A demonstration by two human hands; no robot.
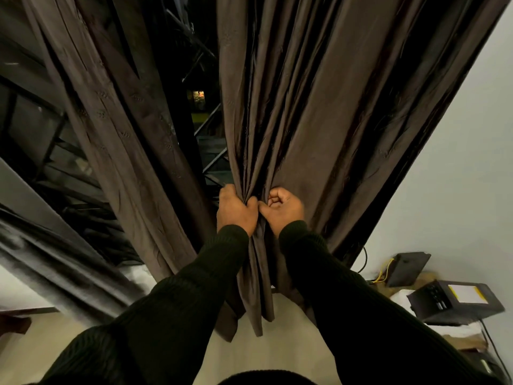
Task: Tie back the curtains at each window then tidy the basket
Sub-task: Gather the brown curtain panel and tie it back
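Both hands [259, 211] grip curtain [319, 107] | white wall [458, 162] rt | pale floor [291, 343]

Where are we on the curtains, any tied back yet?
No tie is visible yet. In hand: the left hand and right hand bunch the right curtain into folds. The left curtain hangs loose. Still left: tying both, and the basket, which is out of view.

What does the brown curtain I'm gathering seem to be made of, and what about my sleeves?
The brown curtain looks like a woven fabric with a slight sheen, perhaps satin-like polyester or a silk blend: light glints along its soft folds, and small embroidered motifs show faintly. The exact fibre can't be told. The sleeves look like a dark ribbed knit, matte, with fine parallel ridges; wool or acrylic is possible.
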